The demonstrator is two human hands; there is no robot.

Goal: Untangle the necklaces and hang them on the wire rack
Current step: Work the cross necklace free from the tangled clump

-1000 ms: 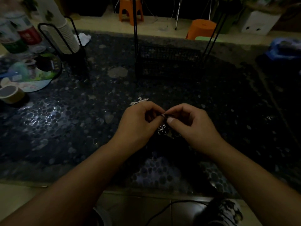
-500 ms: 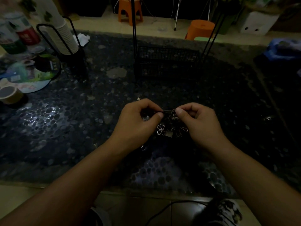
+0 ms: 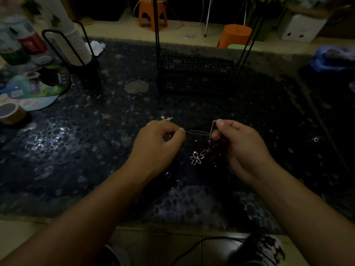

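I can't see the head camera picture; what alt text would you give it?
A person's left hand and right hand pinch thin necklace chains stretched between them above a dark pebble-patterned table, with a silver flower pendant dangling below the right hand. Behind stands a black wire rack, with nothing visibly hung on it; stacked paper cups sit far left.

Bare tabletop [image 3: 119, 150] before wire rack [image 3: 196, 73]

My one head camera looks forward and down, close over my hands [image 3: 201, 146], onto the tabletop [image 3: 80, 150].
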